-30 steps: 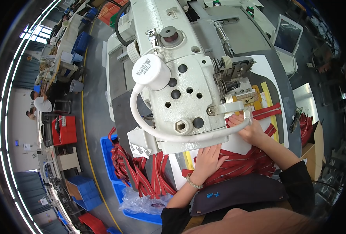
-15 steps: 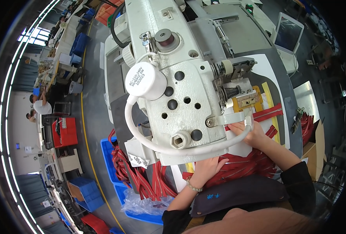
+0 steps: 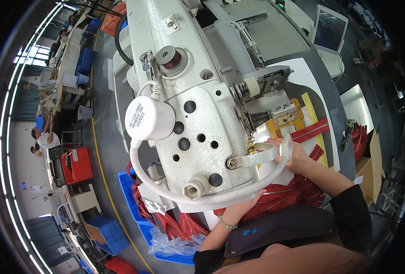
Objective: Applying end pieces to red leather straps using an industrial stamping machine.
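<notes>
A large white sewing machine head [image 3: 198, 123] fills the middle and hides the spot beneath it. My right hand [image 3: 298, 157] is at its right side, behind a white cable [image 3: 282, 153], with fingers bent inward; whatever they hold is hidden. Close to that hand a red zipper strip [image 3: 309, 131] lies by a yellow clamp plate [image 3: 298, 119]. My left hand [image 3: 241, 211] reaches under the front of the head, thumb showing and the other fingers out of sight. It rests beside a heap of red zippers [image 3: 287, 196] in front of me.
Blue bins [image 3: 150, 239] at the lower left hold more red zippers [image 3: 177, 226] and clear plastic film [image 3: 172, 244]. A screen [image 3: 330, 29] stands at the back right. A cardboard box [image 3: 369, 169] is at the right, with red zippers [image 3: 358, 141] behind it. A person [image 3: 47, 137] is far left.
The view has shifted, so the machine head appears farther left and lower. My left hand has slid further under the head, its fingers now mostly hidden. My right hand stays near the clamp plate.
</notes>
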Demonstrator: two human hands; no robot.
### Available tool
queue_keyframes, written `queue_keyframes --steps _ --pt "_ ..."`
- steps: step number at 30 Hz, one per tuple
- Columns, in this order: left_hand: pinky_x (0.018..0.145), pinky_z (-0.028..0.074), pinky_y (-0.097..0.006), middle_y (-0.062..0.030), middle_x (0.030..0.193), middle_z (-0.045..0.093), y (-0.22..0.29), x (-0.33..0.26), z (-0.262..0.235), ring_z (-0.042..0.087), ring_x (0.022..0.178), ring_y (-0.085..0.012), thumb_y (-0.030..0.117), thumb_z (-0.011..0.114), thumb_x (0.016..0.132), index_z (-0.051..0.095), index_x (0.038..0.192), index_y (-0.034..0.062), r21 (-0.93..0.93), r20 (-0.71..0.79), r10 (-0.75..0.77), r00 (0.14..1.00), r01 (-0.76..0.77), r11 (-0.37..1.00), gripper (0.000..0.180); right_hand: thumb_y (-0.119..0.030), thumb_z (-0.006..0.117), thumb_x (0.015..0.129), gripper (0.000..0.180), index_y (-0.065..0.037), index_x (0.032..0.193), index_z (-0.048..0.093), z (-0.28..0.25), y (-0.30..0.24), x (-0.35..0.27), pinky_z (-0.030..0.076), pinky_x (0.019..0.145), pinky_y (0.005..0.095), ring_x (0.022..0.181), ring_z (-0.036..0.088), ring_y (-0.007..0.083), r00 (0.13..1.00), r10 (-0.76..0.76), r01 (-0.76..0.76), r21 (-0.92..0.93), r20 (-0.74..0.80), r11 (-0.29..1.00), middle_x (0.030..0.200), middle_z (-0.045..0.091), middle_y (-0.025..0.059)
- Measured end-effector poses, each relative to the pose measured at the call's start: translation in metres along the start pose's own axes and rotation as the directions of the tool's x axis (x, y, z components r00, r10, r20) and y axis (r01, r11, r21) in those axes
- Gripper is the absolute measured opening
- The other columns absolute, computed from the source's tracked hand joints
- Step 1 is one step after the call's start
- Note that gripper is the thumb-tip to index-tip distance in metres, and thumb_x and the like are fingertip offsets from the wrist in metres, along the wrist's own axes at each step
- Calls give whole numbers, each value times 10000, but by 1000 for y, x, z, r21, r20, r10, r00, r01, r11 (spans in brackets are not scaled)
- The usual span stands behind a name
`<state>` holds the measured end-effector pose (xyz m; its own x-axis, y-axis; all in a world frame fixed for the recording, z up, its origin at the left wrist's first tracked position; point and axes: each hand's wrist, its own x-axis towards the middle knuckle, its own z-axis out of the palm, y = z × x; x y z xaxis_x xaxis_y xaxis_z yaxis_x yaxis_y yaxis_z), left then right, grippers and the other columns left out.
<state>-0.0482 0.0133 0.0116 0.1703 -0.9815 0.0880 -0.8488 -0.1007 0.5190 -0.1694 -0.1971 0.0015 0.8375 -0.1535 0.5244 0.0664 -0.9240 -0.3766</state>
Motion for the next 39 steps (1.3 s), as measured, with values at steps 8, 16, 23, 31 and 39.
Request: queue_keyframes --steps 8,16,23,31,39 --pt "1050 363 -411 -206 1385 449 -1 1 1 395 1323 -342 319 727 780 445 1336 -43 -7 -9 -4 1000 4 1000 721 -73 638 782 335 45 1096 629 1 5 -12 461 952 400 1066 613 314 983 32 -34 10 179 999 1158 633 191" --pt "1060 350 -410 -204 1400 436 1 1 0 391 1329 -331 311 730 778 442 1337 -47 -26 -50 22 998 -23 999 723 -71 634 592 277 -9 860 668 -1 -2 5 541 813 382 901 662 287 999 25 -27 63 25 998 962 671 136" --pt "1020 399 -384 -210 1401 431 2 0 1 446 1284 -328 310 727 781 440 1332 -57 -28 -23 -12 1000 12 1000 721 -66 635 671 329 -11 993 673 0 -1 5 536 840 387 956 658 290 996 18 -14 -40 90 999 1034 672 140" --pt "989 425 -382 -216 1393 437 4 2 -4 503 1217 -334 320 721 784 438 1335 -51 4 -22 -21 1000 21 1000 723 -73 632 706 350 -22 1051 669 -3 -3 4 535 853 387 985 655 276 992 -1 8 -57 122 998 1062 672 128" --pt "903 482 -370 -212 1341 487 2 4 -1 571 1125 -315 343 702 803 434 1333 -48 4 -11 -27 1000 27 1000 712 -75 619 715 362 -40 1071 669 -2 0 2 535 849 379 984 653 273 993 6 3 -80 120 997 1081 667 114"
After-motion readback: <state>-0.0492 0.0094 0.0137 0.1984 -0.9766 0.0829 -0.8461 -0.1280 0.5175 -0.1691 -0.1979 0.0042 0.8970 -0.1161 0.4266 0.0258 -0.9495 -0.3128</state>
